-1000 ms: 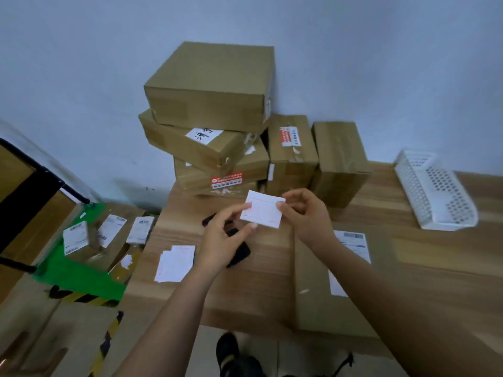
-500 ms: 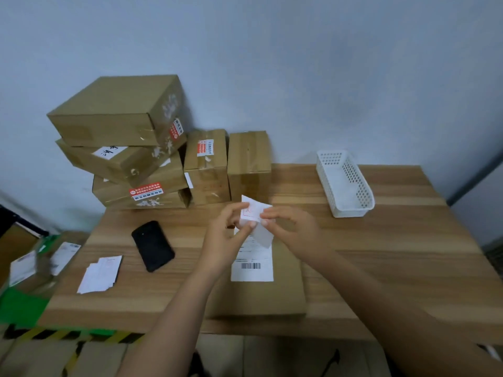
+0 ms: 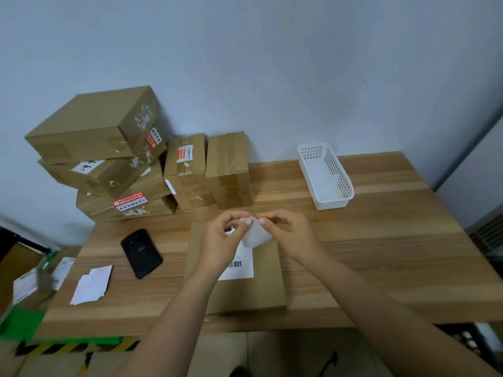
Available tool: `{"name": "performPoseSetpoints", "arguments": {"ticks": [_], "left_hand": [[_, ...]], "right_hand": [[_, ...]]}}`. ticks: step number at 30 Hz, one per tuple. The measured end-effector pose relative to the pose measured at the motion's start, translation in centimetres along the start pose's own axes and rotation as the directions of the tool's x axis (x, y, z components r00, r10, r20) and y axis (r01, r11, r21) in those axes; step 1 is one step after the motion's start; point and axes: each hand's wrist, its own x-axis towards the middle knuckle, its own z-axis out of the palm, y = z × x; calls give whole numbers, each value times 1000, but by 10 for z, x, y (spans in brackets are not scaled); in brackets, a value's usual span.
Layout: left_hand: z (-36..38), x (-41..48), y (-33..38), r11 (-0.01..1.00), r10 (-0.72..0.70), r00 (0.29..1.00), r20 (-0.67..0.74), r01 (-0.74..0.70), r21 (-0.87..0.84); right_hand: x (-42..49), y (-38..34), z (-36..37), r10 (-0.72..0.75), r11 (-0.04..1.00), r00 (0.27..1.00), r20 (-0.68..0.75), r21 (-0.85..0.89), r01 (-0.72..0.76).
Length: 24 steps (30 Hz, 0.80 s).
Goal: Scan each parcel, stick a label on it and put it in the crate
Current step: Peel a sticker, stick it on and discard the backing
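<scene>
Pinching small white label (image 3: 255, 235) with fingers (image 3: 249, 221) of left hand (image 3: 223, 240) and right hand (image 3: 291, 235), just above flat parcel (image 3: 245, 295) at near worktop (image 3: 381, 254) edge. Judged mid-labelling: sticking, crating yet to do. Noted parcel stack (image 3: 109, 159) far left.

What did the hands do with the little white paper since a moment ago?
The label, flat a second ago, is now bent into a curl. Both hands carried it from beside the parcel to above it. The left hand and right hand still pinch it at the top. The phone, spare labels, basket and stacked boxes stayed put.
</scene>
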Motion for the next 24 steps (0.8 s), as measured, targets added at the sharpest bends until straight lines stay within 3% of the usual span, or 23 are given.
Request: {"name": "performPoseSetpoints", "arguments": {"ticks": [4,9,13,19,24], "left_hand": [[4,4,1,998,48,993,111,-51,28],[8,17,1,979,-80,989,127,102,-176],[10,28,5,966,-35,977,212,87,-243],[25,43,4,982,86,916,391,-10,-191],[47,50,5,990,130,869,478,-88,-110]], "right_hand": [[3,1,1,-5,1000,999,-50,2,5],[2,-5,2,-14,999,989,-151,-42,8],[1,-13,1,39,997,978,-205,-63,-53],[-7,-9,-9,145,981,931,-335,-74,-179],[-17,-2,-24,128,974,904,-408,-120,-192]]}}
